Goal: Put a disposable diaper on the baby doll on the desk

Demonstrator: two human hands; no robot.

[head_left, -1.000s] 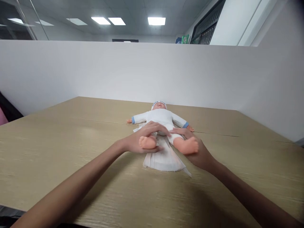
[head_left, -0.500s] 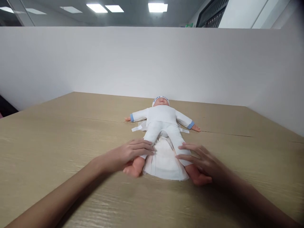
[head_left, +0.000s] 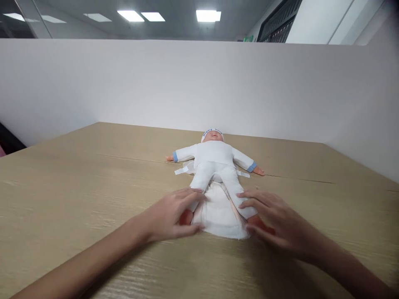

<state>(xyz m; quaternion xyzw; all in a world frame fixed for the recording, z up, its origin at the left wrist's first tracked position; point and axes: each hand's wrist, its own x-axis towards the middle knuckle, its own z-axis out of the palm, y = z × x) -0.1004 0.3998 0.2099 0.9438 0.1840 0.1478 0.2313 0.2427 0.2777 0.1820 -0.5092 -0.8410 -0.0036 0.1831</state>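
On its back lies a baby doll (head_left: 215, 151) in a white suit with blue cuffs and a printed cap, its arms spread and legs parted. An unfolded white diaper (head_left: 218, 211) is under its hips, the front panel lying flat between the legs toward me. The diaper's fastening tabs (head_left: 184, 169) stick out beside the waist. My left hand (head_left: 174, 211) is over the doll's lower leg on the left, thumb apart from the fingers near the diaper's edge. Over the other lower leg is my right hand (head_left: 271, 218), fingers spread. Both hands partly hide the doll's feet.
The doll rests on a wood-grain table (head_left: 109, 199) with a thin seam across it. A white partition (head_left: 156, 83) rises behind the far edge. A dark object (head_left: 9, 137) shows at the far left.
Both hands have shifted toward the doll's feet and now cover more of them. The thumbs have come into view, apart from the fingers. The doll and diaper look nearly unmoved.
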